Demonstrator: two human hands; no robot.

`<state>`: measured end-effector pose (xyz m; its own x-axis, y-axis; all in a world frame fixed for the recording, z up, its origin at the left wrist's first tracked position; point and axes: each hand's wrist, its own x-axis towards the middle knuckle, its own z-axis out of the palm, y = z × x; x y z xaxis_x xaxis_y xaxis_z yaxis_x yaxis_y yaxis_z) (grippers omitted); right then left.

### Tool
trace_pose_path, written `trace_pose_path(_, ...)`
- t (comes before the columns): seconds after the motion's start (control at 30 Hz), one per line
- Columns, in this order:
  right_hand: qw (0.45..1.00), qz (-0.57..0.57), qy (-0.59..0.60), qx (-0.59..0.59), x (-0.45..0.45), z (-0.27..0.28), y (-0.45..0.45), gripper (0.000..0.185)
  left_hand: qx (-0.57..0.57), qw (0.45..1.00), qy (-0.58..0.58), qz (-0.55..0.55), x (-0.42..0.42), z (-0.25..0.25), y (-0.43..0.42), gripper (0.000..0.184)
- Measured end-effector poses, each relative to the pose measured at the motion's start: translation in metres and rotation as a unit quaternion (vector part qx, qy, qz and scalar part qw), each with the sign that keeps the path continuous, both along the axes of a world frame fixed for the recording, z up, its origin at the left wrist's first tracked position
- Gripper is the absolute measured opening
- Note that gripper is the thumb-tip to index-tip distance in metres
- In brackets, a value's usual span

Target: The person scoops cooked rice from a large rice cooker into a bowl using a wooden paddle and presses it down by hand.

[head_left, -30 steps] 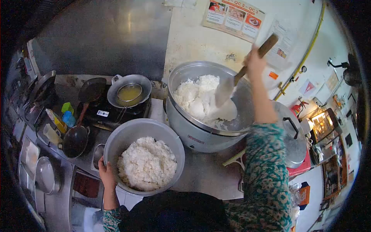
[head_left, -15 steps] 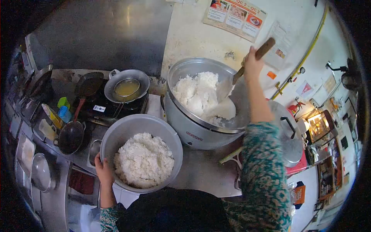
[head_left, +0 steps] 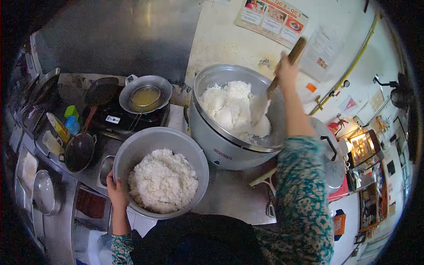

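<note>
My right hand (head_left: 287, 73) is closed round the wooden handle of a paddle (head_left: 260, 106), whose flat blade is in the white rice (head_left: 229, 106) inside a large grey cooker (head_left: 221, 148) at the upper middle. The paddle slants, its handle end up and to the right. Lower left of the cooker is a grey bowl (head_left: 196, 154) with a mound of white rice (head_left: 164, 181). My left hand (head_left: 117, 190) grips the left side of this bowl, with the fingers on the outer wall and near the rim.
Behind the bowl, a pan (head_left: 165, 84) with a strainer (head_left: 145, 96) sits on a black stove (head_left: 112, 126). Dark pans (head_left: 79, 152) lie at left. A big lidded pot (head_left: 329, 168) stands right of the cooker, and a squeegee-like tool (head_left: 265, 179) lies near my right sleeve.
The paddle blade has come down and left deeper into the cooker's rice, and my right hand has shifted with it. My left hand stays on the bowl.
</note>
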<state>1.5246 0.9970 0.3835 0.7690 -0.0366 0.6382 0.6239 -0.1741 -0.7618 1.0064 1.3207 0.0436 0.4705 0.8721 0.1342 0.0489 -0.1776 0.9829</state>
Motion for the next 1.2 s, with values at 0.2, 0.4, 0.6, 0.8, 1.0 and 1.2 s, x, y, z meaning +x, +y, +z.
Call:
trace_pose_path(0.2, 0.997, 0.041, -0.056, -0.037, -0.042, 0.089, 0.031, 0.039, 0.064, 0.996, 0.062, 0.03, 0.003, 0.006, 0.0, 0.034)
trace_pose_path(0.4, 0.981, 0.128, -0.116, 0.091, -0.057, 0.162, -0.023, 0.033, -0.003, 0.999, 0.042, 0.034, 0.0, -0.005, -0.001, 0.036)
trace_pose_path(0.6, 0.994, 0.089, 0.008, 0.057, 0.04, 0.01, -0.006, 0.03, 0.002, 0.999, 0.045, 0.02, 0.001, -0.007, -0.001, 0.036)
trace_pose_path(0.8, 0.985, 0.105, -0.095, 0.094, -0.034, 0.145, -0.021, 0.032, -0.005, 0.999, -0.014, 0.031, 0.0, -0.003, -0.006, 0.033)
trace_pose_path(1.0, 0.996, 0.055, -0.031, 0.064, 0.022, 0.024, -0.039, 0.029, -0.003, 0.999, 0.034, 0.027, 0.001, 0.001, -0.004, 0.033)
trace_pose_path(1.2, 0.999, 0.004, 0.032, 0.007, 0.023, 0.039, -0.015, 0.038, 0.035, 0.998, 0.032, 0.027, -0.002, -0.007, 0.0, 0.036)
